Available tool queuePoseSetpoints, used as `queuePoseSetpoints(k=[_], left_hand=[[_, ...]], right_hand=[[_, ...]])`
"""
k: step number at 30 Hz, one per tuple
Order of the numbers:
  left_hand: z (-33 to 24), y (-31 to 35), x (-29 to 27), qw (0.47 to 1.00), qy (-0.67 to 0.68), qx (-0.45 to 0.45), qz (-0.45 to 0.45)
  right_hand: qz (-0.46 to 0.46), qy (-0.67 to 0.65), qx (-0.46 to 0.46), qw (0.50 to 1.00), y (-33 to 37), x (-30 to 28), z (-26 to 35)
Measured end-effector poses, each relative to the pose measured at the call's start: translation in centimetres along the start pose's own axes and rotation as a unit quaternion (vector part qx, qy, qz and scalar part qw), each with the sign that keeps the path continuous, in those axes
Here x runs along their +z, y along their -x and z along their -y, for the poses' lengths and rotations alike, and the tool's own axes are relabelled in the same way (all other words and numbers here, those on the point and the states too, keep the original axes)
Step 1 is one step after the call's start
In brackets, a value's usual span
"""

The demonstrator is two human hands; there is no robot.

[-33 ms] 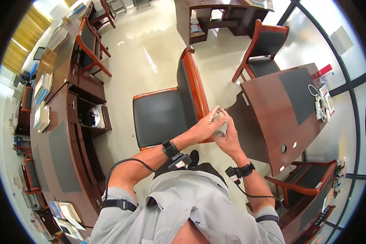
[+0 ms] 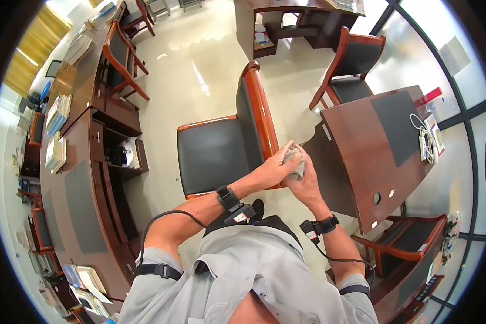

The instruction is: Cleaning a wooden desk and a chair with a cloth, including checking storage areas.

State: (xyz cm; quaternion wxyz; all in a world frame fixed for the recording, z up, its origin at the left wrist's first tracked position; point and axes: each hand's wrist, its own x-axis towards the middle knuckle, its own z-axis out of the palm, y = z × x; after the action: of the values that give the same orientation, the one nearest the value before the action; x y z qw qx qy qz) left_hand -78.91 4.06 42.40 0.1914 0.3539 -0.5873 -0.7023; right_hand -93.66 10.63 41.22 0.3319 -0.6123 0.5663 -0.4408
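Observation:
A crumpled light-grey cloth (image 2: 297,171) is bunched up between my two hands, in front of my body. My left hand (image 2: 278,167) is closed on it from the left, and my right hand (image 2: 306,182) wraps it from the right. Much of the cloth is hidden by the fingers. Just beyond and to the left of my hands stands a wooden chair (image 2: 213,156) with a black padded seat. Its polished reddish backrest (image 2: 262,116) rises beside my left fingertips; whether they touch it I cannot tell.
A dark brown desk (image 2: 356,156) with a black mat, a coiled white cable (image 2: 426,143) and a red box (image 2: 429,96) is close on my right. Another long desk (image 2: 65,200) with stacked books runs along the left. More chairs (image 2: 353,67) stand around.

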Motion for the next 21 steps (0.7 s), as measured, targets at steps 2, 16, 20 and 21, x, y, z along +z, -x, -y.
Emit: queuePoseSetpoints(k=[2,16,20,21], left_hand=[[0.0,0.7,0.1,0.998,-0.043,0.034,0.002],[5.2,6.7,-1.9,0.985,0.159,0.063,-0.033],[6.8,9.7,-2.6,0.975,0.21,0.058,-0.055],[7.0,10.5,-3.0,0.972,0.223,0.051,-0.048]], right_hand=[[-0.009,-0.071,0.031,0.997,0.1,-0.6,-0.3],[0.104,-0.1,0.083,0.986,1.6,2.1,5.2],[0.184,-0.031,0.097,0.978,2.5,6.0,4.4],[0.212,0.031,0.079,0.974,2.6,6.8,4.2]])
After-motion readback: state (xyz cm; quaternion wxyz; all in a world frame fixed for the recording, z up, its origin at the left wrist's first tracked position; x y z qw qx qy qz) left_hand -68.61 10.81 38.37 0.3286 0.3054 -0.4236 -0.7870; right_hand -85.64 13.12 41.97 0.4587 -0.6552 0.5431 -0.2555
